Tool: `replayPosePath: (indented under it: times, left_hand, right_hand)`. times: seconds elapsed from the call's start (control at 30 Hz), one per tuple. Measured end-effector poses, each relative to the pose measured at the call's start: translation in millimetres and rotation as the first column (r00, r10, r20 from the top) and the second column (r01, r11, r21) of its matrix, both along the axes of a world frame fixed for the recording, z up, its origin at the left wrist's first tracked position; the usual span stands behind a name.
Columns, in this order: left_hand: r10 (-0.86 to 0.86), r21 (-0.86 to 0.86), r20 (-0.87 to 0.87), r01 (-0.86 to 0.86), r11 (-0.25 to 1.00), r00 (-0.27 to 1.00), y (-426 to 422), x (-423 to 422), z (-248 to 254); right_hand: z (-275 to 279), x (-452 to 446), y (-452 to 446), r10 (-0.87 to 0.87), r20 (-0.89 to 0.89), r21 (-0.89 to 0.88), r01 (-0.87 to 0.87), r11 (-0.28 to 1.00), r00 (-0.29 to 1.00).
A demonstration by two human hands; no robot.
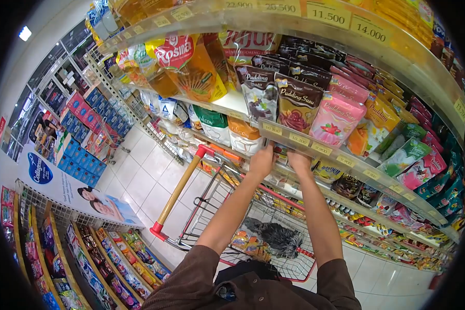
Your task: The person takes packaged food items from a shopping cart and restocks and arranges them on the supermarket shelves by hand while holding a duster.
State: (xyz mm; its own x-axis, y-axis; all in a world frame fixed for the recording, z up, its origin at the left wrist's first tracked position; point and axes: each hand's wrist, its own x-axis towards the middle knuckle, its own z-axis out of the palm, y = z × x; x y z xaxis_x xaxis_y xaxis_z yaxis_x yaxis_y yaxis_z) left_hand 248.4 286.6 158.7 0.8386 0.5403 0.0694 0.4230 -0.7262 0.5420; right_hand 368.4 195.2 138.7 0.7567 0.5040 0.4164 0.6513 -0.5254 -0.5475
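Both arms reach forward over a shopping cart to a store shelf. My left hand [262,160] is at the front edge of the shelf, just under the price strip [299,138], its fingers partly hidden. Close beside it on the right, my right hand [298,160] reaches beneath the same strip, fingertips out of sight. What either hand holds, if anything, cannot be made out. Above them stand a brown Pudding Susu pouch [297,106], a white and brown one [258,93] and a pink one [339,119]. White and orange Falcon bags [244,138] lie left of my left hand.
The metal cart [225,194], with a yellow handle [178,195], holds orange packs [248,244] and a grey fluffy item [279,238]. Snack racks [95,263] stand at the lower left, stacked blue boxes [80,165] farther back. Oil pouches [196,72] fill the upper shelf.
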Motion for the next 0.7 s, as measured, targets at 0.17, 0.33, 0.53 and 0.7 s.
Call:
replayPosePath:
  times: [0.17,0.33,0.53,0.7]
  left_hand:
    - [-0.027,0.178,0.371,-0.042,0.983,0.928,1.0,-4.4,-21.8]
    - [-0.030,0.114,0.459,-0.025,0.993,0.888,10.9,-5.9,-0.1]
    - [-0.113,0.245,0.189,0.065,0.967,0.975,25.6,2.5,4.5]
    - [-0.129,0.415,0.031,0.104,0.904,0.991,25.6,4.1,13.1]
  right_hand:
    - [0.2,7.6,4.2,0.016,-0.097,-0.148,-0.030,0.989,0.995]
    - [-0.6,5.6,-3.3,0.009,0.015,-0.259,-0.004,0.966,1.000]
    - [9.4,18.6,-8.2,0.108,-0.096,-0.387,-0.137,0.912,0.989]
    - [5.7,6.0,-9.1,0.123,-0.033,-0.397,-0.126,0.909,0.992]
